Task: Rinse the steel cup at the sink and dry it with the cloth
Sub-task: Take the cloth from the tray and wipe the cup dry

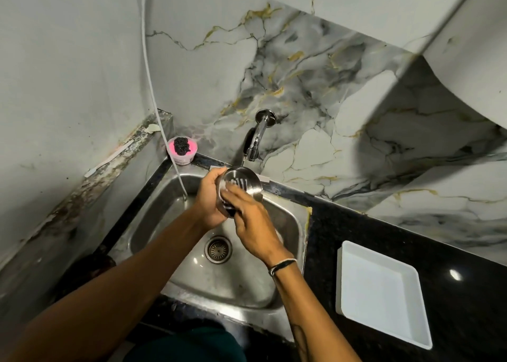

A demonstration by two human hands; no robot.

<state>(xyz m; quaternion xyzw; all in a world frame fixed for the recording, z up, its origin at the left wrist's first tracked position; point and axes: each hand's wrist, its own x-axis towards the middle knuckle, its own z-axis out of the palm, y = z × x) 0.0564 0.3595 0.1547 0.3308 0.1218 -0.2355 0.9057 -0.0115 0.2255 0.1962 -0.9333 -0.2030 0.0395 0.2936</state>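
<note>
The steel cup (247, 181) is held over the steel sink (290, 224), just below the wall tap (256, 142). Its flat base faces the camera and shows reflections. My left hand (210, 197) grips the cup's side from the left. My right hand (252, 224) lies across the cup from the right, its fingers pressed flat on the base and side, with a little white foam at the fingertips. I cannot tell whether water runs from the tap. No cloth is in view.
A pink tub with a black scrubber (182, 150) stands on the sink's back left corner. A thin white hose (153, 92) hangs down into the basin. A white tray (381, 293) lies on the black counter (452, 252) at the right. The drain (218, 249) sits mid-basin.
</note>
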